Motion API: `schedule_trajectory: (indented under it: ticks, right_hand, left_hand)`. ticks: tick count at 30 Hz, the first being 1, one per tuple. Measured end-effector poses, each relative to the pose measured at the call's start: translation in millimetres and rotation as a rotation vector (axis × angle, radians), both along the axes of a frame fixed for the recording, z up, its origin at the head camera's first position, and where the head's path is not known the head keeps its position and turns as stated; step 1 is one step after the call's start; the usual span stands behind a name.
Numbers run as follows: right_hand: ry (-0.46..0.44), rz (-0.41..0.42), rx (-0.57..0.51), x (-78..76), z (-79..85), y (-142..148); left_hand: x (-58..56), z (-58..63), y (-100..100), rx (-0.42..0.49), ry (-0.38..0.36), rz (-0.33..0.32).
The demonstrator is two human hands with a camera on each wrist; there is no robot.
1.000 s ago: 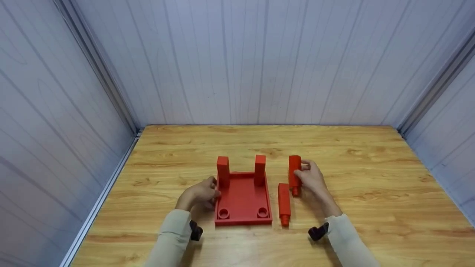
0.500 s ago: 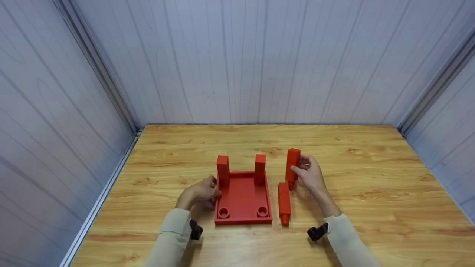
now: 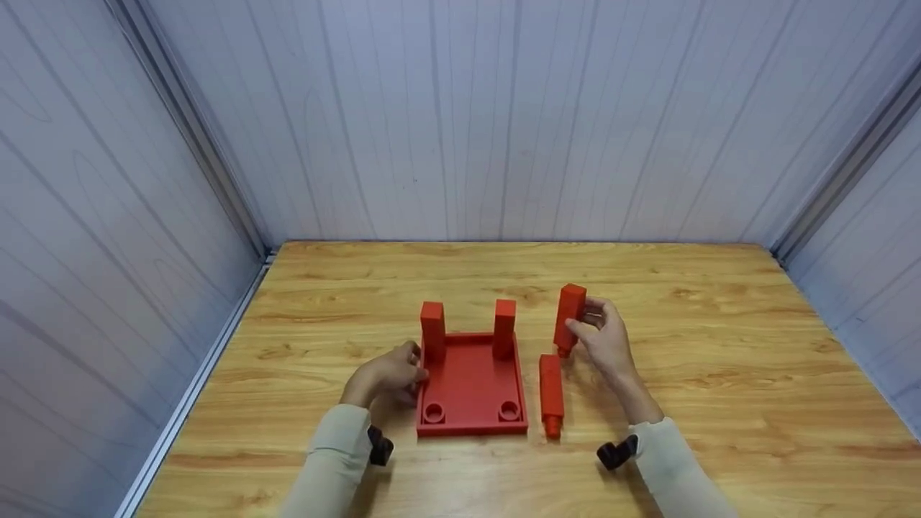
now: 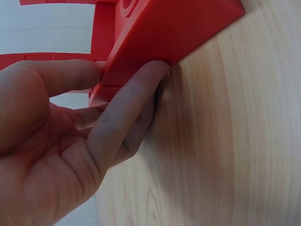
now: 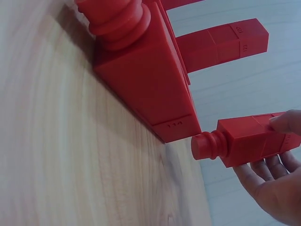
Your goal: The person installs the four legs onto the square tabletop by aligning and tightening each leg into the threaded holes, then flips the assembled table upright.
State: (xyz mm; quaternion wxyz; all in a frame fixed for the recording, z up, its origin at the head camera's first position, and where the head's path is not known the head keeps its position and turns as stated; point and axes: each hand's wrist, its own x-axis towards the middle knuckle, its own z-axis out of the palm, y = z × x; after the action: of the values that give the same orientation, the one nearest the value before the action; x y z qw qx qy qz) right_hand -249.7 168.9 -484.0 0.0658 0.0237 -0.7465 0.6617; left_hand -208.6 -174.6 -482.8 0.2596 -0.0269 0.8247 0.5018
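A red tray-like base [image 3: 471, 432] lies on the table, with two square red legs [image 3: 433, 331] upright in its far corners. Round sockets [image 3: 509, 411] show in both near corners. My left hand [image 3: 388, 374] grips the base's left wall, its thumb over the rim and fingers against the outside. My right hand [image 3: 606, 345] pinches a loose red leg [image 3: 570, 313] between thumb and fingers, above the table. That leg tilts, with its ridged round end [image 5: 207, 145] downward. Another red leg [image 3: 550, 388] lies between the base and my right hand, ridged end toward me.
The wooden table [image 3: 719, 360] ends at a pale panel wall [image 3: 475, 129] behind, with more panels on both sides. Dark wrist cameras [image 3: 616, 452] sit at both sleeve cuffs.
My right hand has lifted the leg a little, up and away from the table, and its ridged end has risen in view. The left hand and the base have stayed put.
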Motion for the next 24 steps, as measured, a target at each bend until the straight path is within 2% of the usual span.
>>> schedule_trajectory:
  ticks: [10,18,24]
  right_hand:
    - [0.035,-0.005,-0.009,3.6,6.1,-1]
    - [0.056,0.017,-0.004,12.1,18.2,-6]
    - [0.096,0.027,-0.001,12.8,17.6,-10]
  left_hand:
    - [-0.8,-0.8,0,0.022,-0.009,0.003]
    - [-1.2,-0.6,-1,0.026,-0.023,0.004]
    - [-1.8,-1.8,-1,0.033,-0.03,0.014]
